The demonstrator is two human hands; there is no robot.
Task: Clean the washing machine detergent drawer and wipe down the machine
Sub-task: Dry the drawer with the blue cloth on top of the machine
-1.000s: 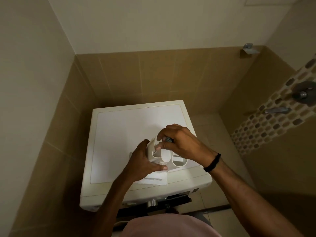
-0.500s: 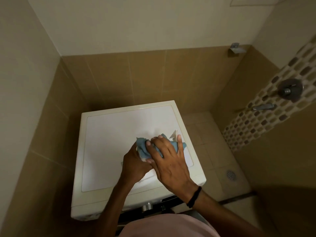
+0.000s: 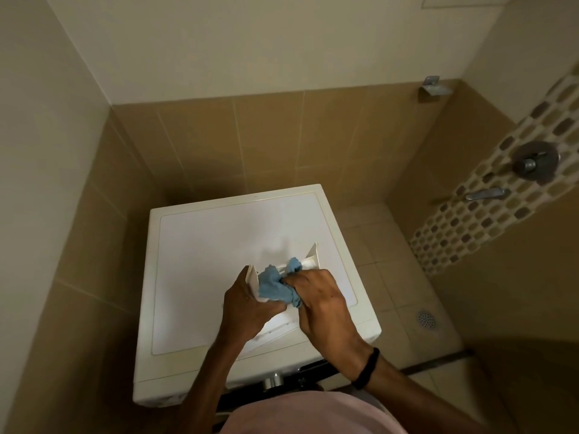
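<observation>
A white washing machine (image 3: 206, 255) stands in a tiled corner, seen from above. The white detergent drawer (image 3: 310, 255) lies out of the machine on its lid, near the front right. My left hand (image 3: 244, 305) grips the drawer's left end. My right hand (image 3: 319, 302) holds a crumpled blue cloth (image 3: 274, 285) and pushes it into the drawer's compartments. Both hands cover most of the drawer; only its left wall, far right corner and front panel show.
Beige tiled walls close in on the machine's left and back. To the right lies a tiled shower floor with a drain (image 3: 425, 318). A tap handle (image 3: 534, 162) and spout (image 3: 487, 194) stick out of the right wall. A metal bracket (image 3: 432, 86) hangs higher up.
A second ago my right hand's fingers were in the drawer with little cloth showing. Then it lay flat over the cloth; now it is curled round the cloth, working inside the drawer. The camera shifted.
</observation>
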